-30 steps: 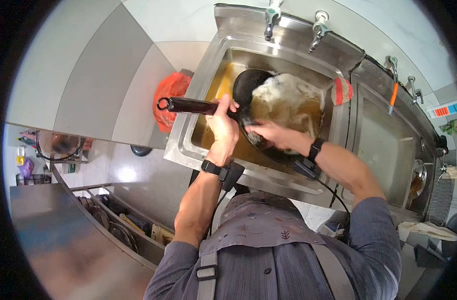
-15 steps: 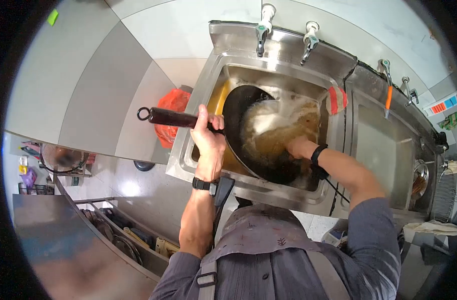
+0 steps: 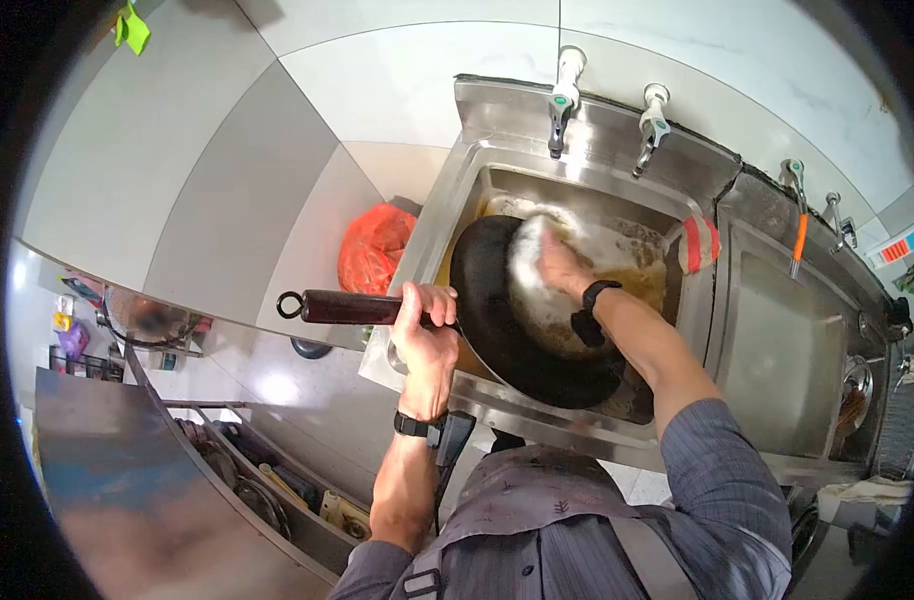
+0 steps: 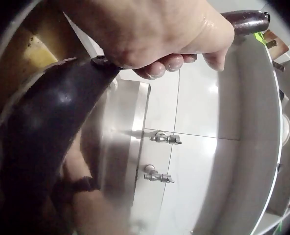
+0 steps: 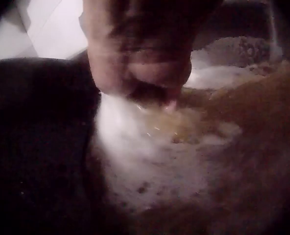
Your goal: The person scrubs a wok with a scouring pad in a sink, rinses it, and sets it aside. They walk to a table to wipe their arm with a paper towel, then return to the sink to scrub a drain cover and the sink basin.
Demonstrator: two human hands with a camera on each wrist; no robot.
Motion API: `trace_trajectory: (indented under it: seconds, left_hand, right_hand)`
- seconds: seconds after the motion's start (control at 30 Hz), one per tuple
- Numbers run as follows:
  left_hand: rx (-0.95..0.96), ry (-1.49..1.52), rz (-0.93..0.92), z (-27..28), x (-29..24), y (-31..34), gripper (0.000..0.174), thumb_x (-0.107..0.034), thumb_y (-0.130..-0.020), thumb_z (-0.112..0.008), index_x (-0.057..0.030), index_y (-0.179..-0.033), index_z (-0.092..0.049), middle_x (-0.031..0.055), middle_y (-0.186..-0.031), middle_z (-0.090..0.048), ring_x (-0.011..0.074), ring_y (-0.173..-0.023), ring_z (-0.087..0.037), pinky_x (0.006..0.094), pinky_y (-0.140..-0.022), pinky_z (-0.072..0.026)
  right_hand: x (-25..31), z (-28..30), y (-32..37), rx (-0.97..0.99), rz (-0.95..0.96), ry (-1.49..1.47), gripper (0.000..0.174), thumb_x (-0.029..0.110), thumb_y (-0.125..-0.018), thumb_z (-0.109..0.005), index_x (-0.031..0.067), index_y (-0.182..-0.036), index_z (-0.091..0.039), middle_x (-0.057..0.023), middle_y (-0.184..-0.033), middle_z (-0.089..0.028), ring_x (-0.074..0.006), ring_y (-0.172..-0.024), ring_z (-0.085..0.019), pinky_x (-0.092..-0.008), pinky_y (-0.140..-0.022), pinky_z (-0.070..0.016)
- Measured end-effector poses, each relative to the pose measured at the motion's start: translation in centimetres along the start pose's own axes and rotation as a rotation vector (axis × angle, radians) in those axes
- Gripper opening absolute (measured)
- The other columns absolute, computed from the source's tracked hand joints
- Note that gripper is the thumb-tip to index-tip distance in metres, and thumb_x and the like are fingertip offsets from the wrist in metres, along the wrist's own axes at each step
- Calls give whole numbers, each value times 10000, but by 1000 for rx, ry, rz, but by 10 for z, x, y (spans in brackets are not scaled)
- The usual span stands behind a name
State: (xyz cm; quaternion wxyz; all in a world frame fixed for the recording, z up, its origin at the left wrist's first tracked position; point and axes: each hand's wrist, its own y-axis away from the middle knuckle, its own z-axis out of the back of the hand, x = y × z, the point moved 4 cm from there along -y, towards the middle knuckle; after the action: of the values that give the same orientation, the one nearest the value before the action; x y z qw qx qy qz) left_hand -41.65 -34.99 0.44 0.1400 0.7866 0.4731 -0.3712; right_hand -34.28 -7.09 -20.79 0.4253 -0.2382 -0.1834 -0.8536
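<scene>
A black wok [image 3: 485,300] lies tilted in the left sink [image 3: 617,430], partly in brownish, soapy water. My left hand [image 3: 427,335] grips its dark handle [image 3: 352,308] near the pan end, with the thumb lying along the handle. In the left wrist view, the fingers [image 4: 157,69] wrap under this handle. My right hand [image 3: 565,268] is inside the wok by its far side, among white suds [image 3: 529,255]. The right wrist view shows the hand [image 5: 137,58] bent down into the foam [image 5: 123,129]. Its fingertips are hidden there, and I cannot tell what they hold.
Two taps [image 3: 563,105] stand on the wall behind the sink. A red-striped cloth [image 3: 699,245] hangs over the divider to the second basin [image 3: 777,330], which holds cloudy water. On the left is a red plastic bag [image 3: 375,250]. A metal counter [image 3: 127,470] stands at lower left.
The right hand went from beside the handle's base down to the wok's near right, then up to its far side. The wok shows more of its inside; the left hand keeps its grip.
</scene>
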Motion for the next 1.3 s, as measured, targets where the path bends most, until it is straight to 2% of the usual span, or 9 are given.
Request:
trace_trajectory:
  seconds: [0.17, 0.3, 0.5, 0.6, 0.83, 0.97, 1.13, 1.23, 1.3]
  left_hand:
    - [82, -28, -10, 9, -6, -5, 463, -404, -1032, -556, -129, -696, -394, 25, -566, -359, 190, -549, -346, 397, -816, -429]
    - [12, 1, -27, 14, -20, -3, 455, -398, -1024, -558, -131, -696, -389, 22, -566, -361, 187, -542, -339, 391, -807, -427]
    - [72, -34, -58, 10, -32, 4, 443, -368, -999, -574, -136, -677, -377, 22, -550, -376, 178, -530, -349, 373, -776, -419]
    - [188, 0, -107, 5, -36, 7, 390, -298, -957, -643, -135, -686, -416, 6, -545, -413, 161, -498, -389, 379, -724, -422]
    - [238, -73, -149, 0, -38, 10, 441, -366, -971, -625, -142, -674, -387, 10, -541, -404, 161, -494, -370, 367, -718, -401]
    - [216, -76, -144, 3, -37, 9, 453, -372, -973, -629, -141, -665, -390, 15, -539, -412, 165, -490, -368, 373, -715, -402]
    - [223, -82, -146, 4, -36, 8, 476, -386, -992, -611, -135, -655, -388, 17, -532, -408, 170, -489, -370, 378, -720, -414]
    - [227, -95, -154, 2, -38, 10, 479, -387, -994, -607, -133, -654, -385, 16, -533, -403, 168, -489, -367, 379, -711, -413]
    - [240, -83, -160, 0, -39, 11, 470, -367, -999, -599, -130, -654, -384, 14, -532, -397, 166, -490, -363, 373, -701, -409]
  right_hand:
    - [133, 11, 52, 114, 223, -329, 643, 134, -976, -618, 20, -1481, -237, -395, -1279, -556, -523, -1130, -610, -535, -955, -510]
    - [176, 15, 84, -68, 642, -164, 650, 67, -923, -625, -53, -1458, -275, -343, -1172, -633, -497, -1093, -636, -523, -926, -542]
    - [148, 24, 5, -191, 448, 162, 388, 87, -928, -555, -46, -1264, -413, -314, -1084, -641, -455, -875, -682, -535, -786, -570]
    - [112, 11, -17, -112, 401, 330, 296, 96, -999, -431, -36, -1263, -411, -284, -1087, -643, -440, -997, -673, -528, -851, -558]
    - [43, 23, 23, 372, 186, 401, 426, 97, -957, -535, 63, -1369, -434, -258, -1464, -442, -441, -1267, -551, -564, -1035, -471]
    - [-2, -15, 51, 491, 175, 512, 554, 56, -898, -612, 30, -1411, -404, -272, -1602, -302, -565, -1395, -371, -581, -1118, -424]
    - [51, -18, 108, 924, 249, 637, 513, 134, -940, -634, 29, -1411, -459, -248, -1354, -611, -382, -1298, -568, -509, -1004, -503]
    - [101, -9, 125, 931, 390, 537, 436, 167, -968, -621, -23, -1346, -514, -255, -1210, -680, -350, -1146, -655, -456, -915, -543]
    - [159, 29, 139, 809, 328, -195, 428, 223, -977, -613, -79, -1271, -540, -301, -1166, -668, -402, -1053, -658, -452, -885, -546]
